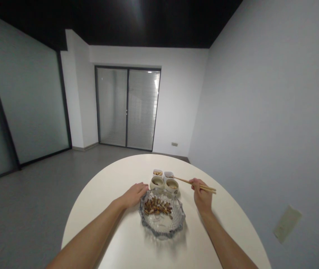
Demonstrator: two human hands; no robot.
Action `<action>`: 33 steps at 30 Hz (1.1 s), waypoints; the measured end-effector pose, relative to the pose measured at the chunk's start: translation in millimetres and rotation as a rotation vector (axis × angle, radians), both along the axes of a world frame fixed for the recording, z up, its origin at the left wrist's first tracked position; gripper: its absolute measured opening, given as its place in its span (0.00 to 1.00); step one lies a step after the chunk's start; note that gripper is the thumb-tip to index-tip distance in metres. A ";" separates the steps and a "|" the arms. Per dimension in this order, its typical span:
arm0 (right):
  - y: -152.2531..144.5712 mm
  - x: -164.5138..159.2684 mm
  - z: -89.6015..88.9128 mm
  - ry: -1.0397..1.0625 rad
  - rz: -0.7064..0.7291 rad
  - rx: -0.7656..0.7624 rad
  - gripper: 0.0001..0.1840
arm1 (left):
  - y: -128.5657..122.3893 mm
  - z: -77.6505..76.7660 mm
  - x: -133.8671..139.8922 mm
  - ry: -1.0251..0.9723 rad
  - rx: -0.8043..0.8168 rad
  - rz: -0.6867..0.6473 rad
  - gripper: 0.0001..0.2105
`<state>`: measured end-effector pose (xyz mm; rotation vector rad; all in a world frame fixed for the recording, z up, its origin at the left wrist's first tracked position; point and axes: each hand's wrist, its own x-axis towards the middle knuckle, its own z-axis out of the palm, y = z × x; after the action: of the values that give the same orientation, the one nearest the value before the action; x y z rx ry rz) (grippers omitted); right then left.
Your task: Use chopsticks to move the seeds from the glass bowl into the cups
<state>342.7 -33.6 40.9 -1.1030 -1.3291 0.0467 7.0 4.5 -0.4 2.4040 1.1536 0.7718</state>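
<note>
A pair of wooden chopsticks (pixel 188 182) is gripped in my right hand (pixel 202 196), their tips at the small white dish (pixel 168 175) at the back right. My left hand (pixel 135 194) lies on the table with its fingers extended, beside the glass bowl's rim and the left cream cup (pixel 157 183). In the clear scalloped glass bowl (pixel 177 224) lies a heap of brown, striped, seed-like pieces (pixel 156 206). A second cream cup (pixel 172 186) stands to the right of the first. Behind them, another white dish (pixel 157 172) holds pale nut-like pieces. Whatever the chopstick tips hold is too small to tell.
The round white table (pixel 114 243) curves away on both sides. A plain wall (pixel 260 112) rises close on the right. Beyond the table are a glazed double door (pixel 127 108) and frosted glass panels (pixel 27 97) on the left.
</note>
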 end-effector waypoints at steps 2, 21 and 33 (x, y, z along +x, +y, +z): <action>-0.5 1.2 2.0 0.023 0.008 0.006 0.33 | 1.4 -1.4 -0.3 -0.001 0.002 -0.003 0.31; -40.1 -36.9 16.0 0.036 0.283 -0.064 0.40 | -4.8 7.1 2.2 0.005 -0.009 -0.007 0.30; -41.6 -43.4 12.6 0.021 0.356 -0.131 0.39 | -5.1 7.3 1.6 0.014 -0.031 0.005 0.31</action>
<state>299.3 -75.2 53.5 -0.9598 -1.5066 0.4115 8.6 -0.6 6.9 2.3856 1.1693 0.7337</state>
